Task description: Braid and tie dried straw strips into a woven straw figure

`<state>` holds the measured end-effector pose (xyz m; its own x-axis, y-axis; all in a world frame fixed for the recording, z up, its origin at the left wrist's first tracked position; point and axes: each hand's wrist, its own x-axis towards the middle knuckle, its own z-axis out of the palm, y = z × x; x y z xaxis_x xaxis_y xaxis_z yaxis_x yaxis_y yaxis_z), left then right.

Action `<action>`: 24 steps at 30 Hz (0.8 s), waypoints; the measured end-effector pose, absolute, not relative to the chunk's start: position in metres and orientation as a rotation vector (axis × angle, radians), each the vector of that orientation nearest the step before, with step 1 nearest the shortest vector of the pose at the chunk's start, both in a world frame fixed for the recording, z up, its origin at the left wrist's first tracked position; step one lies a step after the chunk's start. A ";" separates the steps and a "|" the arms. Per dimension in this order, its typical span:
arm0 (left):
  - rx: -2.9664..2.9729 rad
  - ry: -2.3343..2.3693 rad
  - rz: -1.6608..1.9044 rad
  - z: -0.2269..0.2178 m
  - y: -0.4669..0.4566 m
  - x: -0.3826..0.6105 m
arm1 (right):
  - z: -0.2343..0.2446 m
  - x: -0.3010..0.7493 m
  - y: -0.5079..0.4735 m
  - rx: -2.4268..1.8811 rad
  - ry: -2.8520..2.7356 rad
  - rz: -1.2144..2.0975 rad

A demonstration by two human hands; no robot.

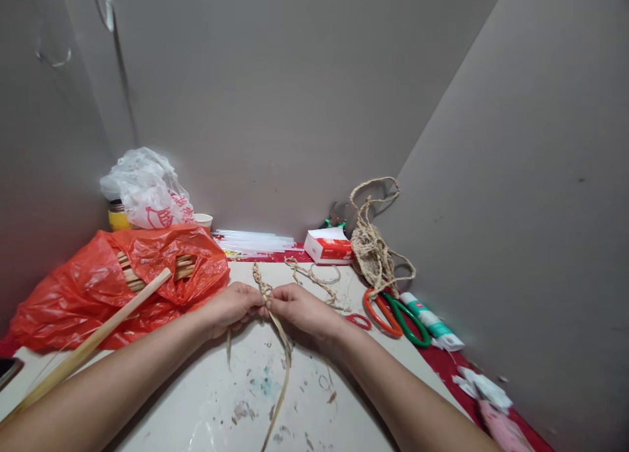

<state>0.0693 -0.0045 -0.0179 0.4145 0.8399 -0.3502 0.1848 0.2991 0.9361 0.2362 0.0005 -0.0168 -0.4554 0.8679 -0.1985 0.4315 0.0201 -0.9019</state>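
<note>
Both of my hands meet over the middle of the white board [216, 399], pinching a braided straw cord [260, 278]. My left hand [236, 308] grips it from the left, and my right hand [302, 310] from the right, fingertips nearly touching. The finished-looking braid rises beyond my fingers, while loose flat strands [282, 380] trail down toward me. A short strand end [228, 347] hangs below my left hand. Just past my right hand lies another thin braided piece [314, 278] on the board. My fingers hide the part of the cord between them.
At left, a red plastic bag [69, 288] holds straw bundles, with one long strip [108, 327] across it. Right of the board lie scissors with orange and green handles [383, 313], a glue tube [432, 322] and a coiled straw rope [371, 249]. A red-and-white box [329, 246] and glue sticks [255, 241] stand behind.
</note>
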 end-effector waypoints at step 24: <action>1.223 1.206 0.651 -0.022 -0.008 0.077 | 0.003 0.236 -0.014 -1.435 -2.226 0.993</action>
